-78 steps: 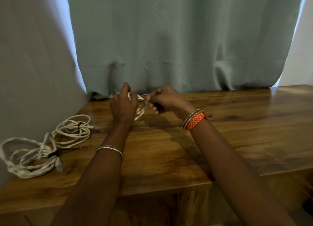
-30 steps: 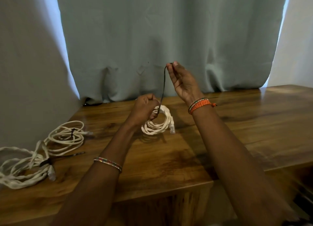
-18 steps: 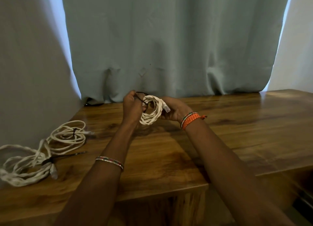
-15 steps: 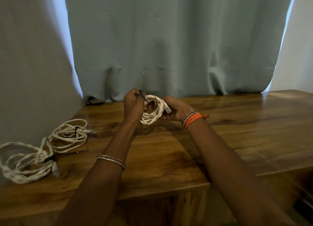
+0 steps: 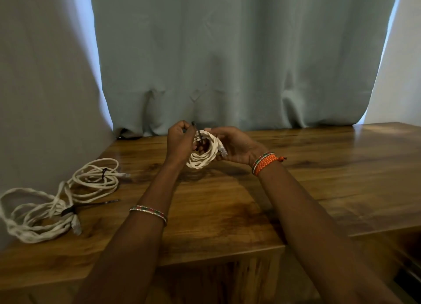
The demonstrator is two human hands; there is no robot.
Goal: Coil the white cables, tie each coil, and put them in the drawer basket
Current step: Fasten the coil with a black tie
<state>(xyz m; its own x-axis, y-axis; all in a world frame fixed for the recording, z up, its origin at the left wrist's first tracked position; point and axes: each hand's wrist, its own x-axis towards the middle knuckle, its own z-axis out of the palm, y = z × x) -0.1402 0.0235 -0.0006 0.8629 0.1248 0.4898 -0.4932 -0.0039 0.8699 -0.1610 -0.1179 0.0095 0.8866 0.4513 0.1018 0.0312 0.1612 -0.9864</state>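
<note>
White round cable coil (image 5: 203,155), thin black tie (image 5: 198,133), between both hands.

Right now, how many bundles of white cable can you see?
3: one small coil held between both hands, one tied coil on the table's left side, one bigger bundle at the left edge.

My arms are bare, no sleeves. On my left wrist: a thin beaded bangle (image 5: 148,213), red, green and pale. On my right wrist: an orange woven bracelet (image 5: 266,162) beside a beaded band.
</note>
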